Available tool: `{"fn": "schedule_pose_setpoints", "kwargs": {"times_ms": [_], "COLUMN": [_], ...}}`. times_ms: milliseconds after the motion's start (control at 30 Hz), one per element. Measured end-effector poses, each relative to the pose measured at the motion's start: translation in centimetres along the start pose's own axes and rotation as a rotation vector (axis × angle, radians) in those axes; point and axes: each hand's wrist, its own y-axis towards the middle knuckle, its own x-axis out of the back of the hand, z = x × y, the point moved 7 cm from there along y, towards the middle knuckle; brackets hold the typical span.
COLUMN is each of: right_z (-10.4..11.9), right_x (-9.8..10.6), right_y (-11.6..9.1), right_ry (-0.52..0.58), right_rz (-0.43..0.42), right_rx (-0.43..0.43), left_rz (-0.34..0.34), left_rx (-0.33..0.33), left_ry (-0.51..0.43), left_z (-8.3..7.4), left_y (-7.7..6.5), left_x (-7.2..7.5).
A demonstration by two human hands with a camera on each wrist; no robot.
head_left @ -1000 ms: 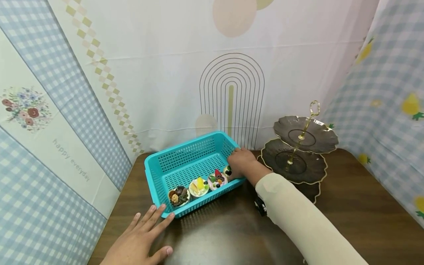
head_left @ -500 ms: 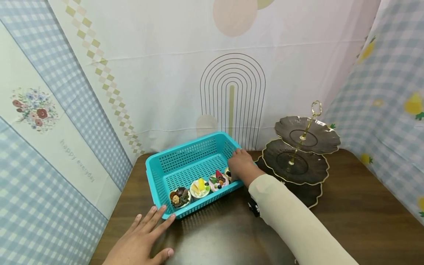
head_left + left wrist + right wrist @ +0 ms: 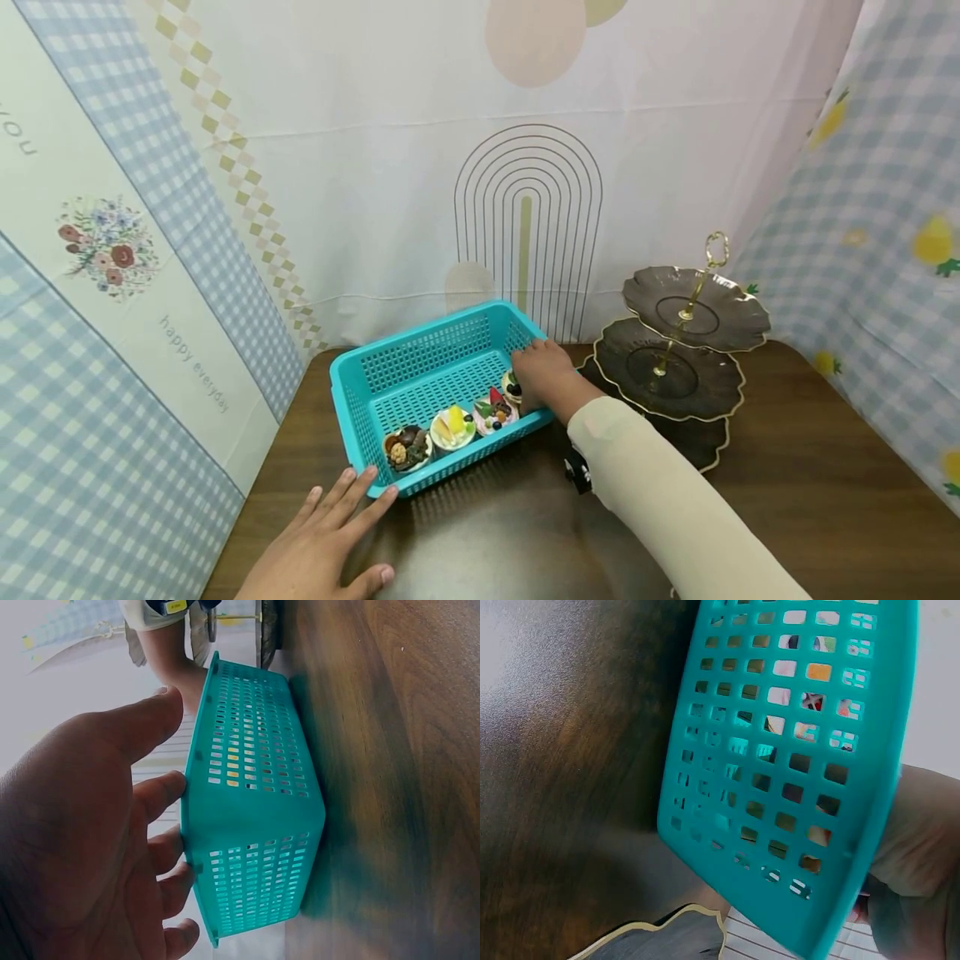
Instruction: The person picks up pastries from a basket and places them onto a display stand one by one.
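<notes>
A turquoise plastic basket [image 3: 420, 337] stands on the table. Along its near side sit a chocolate-topped cupcake [image 3: 408, 447], a cream one with yellow fruit [image 3: 453, 427] and a pink one with a strawberry [image 3: 495, 412]. At the right end my right hand [image 3: 546, 375] reaches over the rim, its curled fingers at a pale cupcake with dark berries [image 3: 512, 385] that it partly covers. In the right wrist view the basket wall [image 3: 840, 847] hides most of those fingers. My left hand [image 3: 318, 533] lies spread, fingertips at the near left corner of the basket.
A three-tier stand of dark scalloped plates [image 3: 671, 367] with gold edges and a gold handle [image 3: 717, 248] stands right of the basket, behind my right forearm. Patterned cloths [image 3: 390, 183] hang around the brown wooden table [image 3: 480, 533].
The right forearm has shifted slightly left, and the right hand has moved a little within the basket's right end. A bit more of the berry cupcake shows. The left hand stays at the corner.
</notes>
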Motion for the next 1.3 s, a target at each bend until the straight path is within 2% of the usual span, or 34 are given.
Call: {"fn": "schedule_pose_setpoints", "kwargs": {"times_ms": [333,600,800,1000,1133,1300], "right_z": [-1.4,-2.1,-2.5,-2.9,-3.4,-4.3], "right_x": [0.7,1.0,1.5,2.3,2.9,3.6], "right_y": [-0.6,-1.3,-2.0,-3.0,-4.3,-5.9], "right_ry": [0.144,0.339,0.533,0.755,0.79,0.876], "right_rz": [-0.152,-0.259,-0.28,-0.272,-0.293,-0.364], "right_rx": [0.033,0.054,0.058,0.047,0.014,0.017], "left_rz": [0.008,0.014,-0.011,0.006,-0.005,-0.016], "left_rx": [0.002,-0.003,-0.019,-0.011,-0.018,-0.029], "left_ry": [-0.004,-0.01,0.011,-0.008,-0.001,0.01], "left_z": [0.0,0.0,0.0,0.1,0.1,0.0], "left_y": [0.0,0.0,0.0,-0.1,-0.1,0.0], "left_x": [-0.1,-0.2,-0.2,-0.2,-0.2,-0.2]}}
